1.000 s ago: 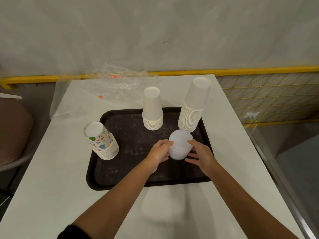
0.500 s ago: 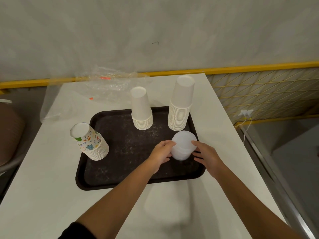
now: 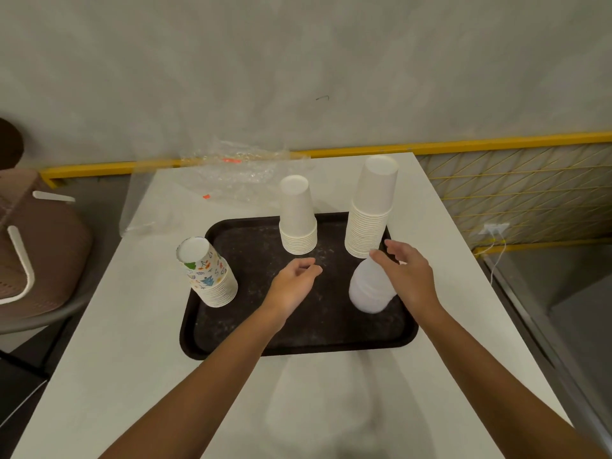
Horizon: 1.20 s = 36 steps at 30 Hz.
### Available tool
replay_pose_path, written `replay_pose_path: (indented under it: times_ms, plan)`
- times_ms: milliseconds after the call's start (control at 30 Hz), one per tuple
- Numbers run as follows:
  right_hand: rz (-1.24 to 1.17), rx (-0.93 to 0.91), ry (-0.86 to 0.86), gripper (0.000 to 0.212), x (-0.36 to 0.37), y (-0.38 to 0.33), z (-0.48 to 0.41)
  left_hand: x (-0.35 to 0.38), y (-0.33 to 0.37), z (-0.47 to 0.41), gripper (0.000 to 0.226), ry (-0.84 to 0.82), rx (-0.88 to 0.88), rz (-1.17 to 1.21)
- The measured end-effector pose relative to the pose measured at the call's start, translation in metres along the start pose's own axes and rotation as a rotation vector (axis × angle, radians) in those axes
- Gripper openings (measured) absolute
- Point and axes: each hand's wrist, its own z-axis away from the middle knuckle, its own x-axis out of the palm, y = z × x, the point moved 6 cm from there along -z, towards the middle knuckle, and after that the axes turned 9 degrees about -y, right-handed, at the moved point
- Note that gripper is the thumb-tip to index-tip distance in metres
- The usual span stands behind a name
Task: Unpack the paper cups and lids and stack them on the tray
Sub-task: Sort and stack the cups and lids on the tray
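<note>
Printed cups point(image 3: 208, 273): left of your left hand point(image 3: 293, 283), at the tray point(image 3: 298, 339) rim; a nudge could tip them.
Left hand: loosely curled, empty.
Lids point(image 3: 369, 288): on the tray, just beside your right palm.
Tall cups point(image 3: 372, 207): just beyond your right hand point(image 3: 405, 276), which is relaxed, fingers spread, empty; a brush could topple them.

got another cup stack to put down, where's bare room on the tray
Bare tray floor lies between the printed cups and the lids, below the left hand, and along the front rim. Crowded at the right back: tall cups, lids and right hand sit close.
</note>
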Motion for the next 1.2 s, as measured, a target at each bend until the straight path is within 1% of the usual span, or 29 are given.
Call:
replay_pose_path:
  times_ms: [133,233,333,500,633,700,767,833,900,933,1000,1100,1200]
  plan:
    - [0.05,-0.1,-0.031,0.044,0.019,-0.025,0.0,-0.023,0.011,0.014,0.034,0.045,0.062,-0.046]
    - [0.038,-0.12,-0.048,0.043,0.033,-0.036,0.001,-0.041,0.016,0.025,0.033,0.101,0.119,-0.131]
    - [0.025,-0.113,-0.063,0.041,0.049,-0.045,0.001,-0.063,0.018,0.033,0.029,0.22,0.22,-0.208]
    - [0.021,-0.111,-0.084,0.041,0.078,-0.055,0.001,-0.106,0.018,0.047,0.018,0.451,0.412,-0.256]
    - [0.028,-0.09,-0.087,0.041,0.096,-0.058,-0.001,-0.137,0.017,0.058,0.023,0.592,0.481,-0.426]
    - [0.034,-0.083,-0.089,0.042,0.104,-0.059,-0.003,-0.153,0.011,0.06,0.033,0.645,0.475,-0.469]
    - [0.036,-0.073,-0.088,0.042,0.11,-0.059,-0.004,-0.167,-0.002,0.053,0.052,0.625,0.386,-0.437]
    - [0.041,-0.064,-0.087,0.042,0.116,-0.057,-0.006,-0.175,-0.017,0.042,0.073,0.531,0.275,-0.329]
    - [0.047,-0.056,-0.087,0.042,0.121,-0.055,-0.008,-0.176,-0.031,0.031,0.085,0.414,0.204,-0.199]
    - [0.048,-0.053,-0.088,0.042,0.123,-0.054,-0.008,-0.175,-0.036,0.027,0.086,0.362,0.186,-0.151]
    - [0.049,-0.044,-0.09,0.042,0.127,-0.052,-0.009,-0.172,-0.043,0.019,0.083,0.29,0.186,-0.12]
    - [0.053,-0.029,-0.088,0.042,0.131,-0.047,-0.01,-0.169,-0.046,0.013,0.072,0.26,0.184,-0.139]
    - [0.054,-0.012,-0.077,0.042,0.131,-0.043,-0.012,-0.168,-0.046,0.008,0.072,0.25,0.19,-0.137]
